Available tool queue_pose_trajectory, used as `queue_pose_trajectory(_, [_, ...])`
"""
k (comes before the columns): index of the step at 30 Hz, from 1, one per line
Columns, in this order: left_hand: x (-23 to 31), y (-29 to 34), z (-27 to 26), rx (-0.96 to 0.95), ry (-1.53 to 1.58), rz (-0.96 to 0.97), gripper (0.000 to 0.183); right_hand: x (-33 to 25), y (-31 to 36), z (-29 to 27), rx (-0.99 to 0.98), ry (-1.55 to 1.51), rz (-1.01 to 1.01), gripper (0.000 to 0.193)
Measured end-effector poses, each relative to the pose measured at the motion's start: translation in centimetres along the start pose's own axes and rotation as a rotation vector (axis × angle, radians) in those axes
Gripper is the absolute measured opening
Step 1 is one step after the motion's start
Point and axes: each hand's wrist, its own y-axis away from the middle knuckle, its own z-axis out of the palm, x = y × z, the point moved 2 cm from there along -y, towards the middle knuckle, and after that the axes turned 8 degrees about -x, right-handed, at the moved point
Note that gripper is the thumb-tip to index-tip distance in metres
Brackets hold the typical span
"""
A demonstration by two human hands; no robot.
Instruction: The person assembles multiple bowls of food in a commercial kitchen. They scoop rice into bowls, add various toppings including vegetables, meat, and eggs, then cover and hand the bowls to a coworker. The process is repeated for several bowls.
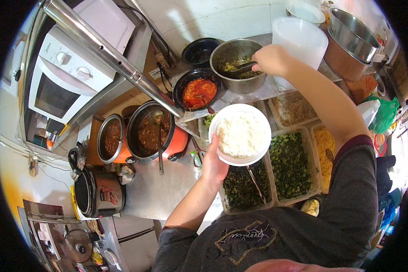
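Note:
My left hand [215,162] grips the side of a round white bowl [241,161], thumb over the rim. White rice [242,135] fills it, and it is held above the trays in the middle. Farther off, my right hand [272,60] is closed around the dark handle of a serving spoon [243,69], whose head dips into a steel pot [240,87] of yellowish-green food. Just left of that pot sits a black bowl [180,96] of red, saucy food [199,93]. What the spoon's head carries is hard to make out.
Plastic trays of chopped greens [291,165], a dark green mix [245,188] and yellow shreds [324,145] lie near my body. Two orange-sided pots [179,144] of brown stew stand left, one with a ladle [160,149]. A metal pole [118,63] slants overhead. Stacked clear containers [299,36] stand at the back.

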Motion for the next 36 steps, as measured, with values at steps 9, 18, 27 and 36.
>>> queue_pose_trajectory(9, [1.4,-4.7,0.1,-0.026,-0.041,-0.103,0.057,2.1,7.5,-6.5,0.178,-0.105,0.055,0.038])
queue_pose_trajectory(18, [1.3,-5.8,-0.8,-0.111,-0.066,-0.176,0.060,0.4,15.6,-7.9,0.134,-0.077,-0.136,0.037])
queue_pose_trajectory(27, [1.3,-2.6,-3.1,-0.143,0.023,-0.169,0.066,0.1,15.2,-1.3,0.013,-0.463,-0.201,0.039])
queue_pose_trajectory(36, [1.3,-1.7,-3.5,-0.171,0.075,-0.088,0.066,-1.2,15.3,0.3,0.062,-0.583,-0.158,0.037])
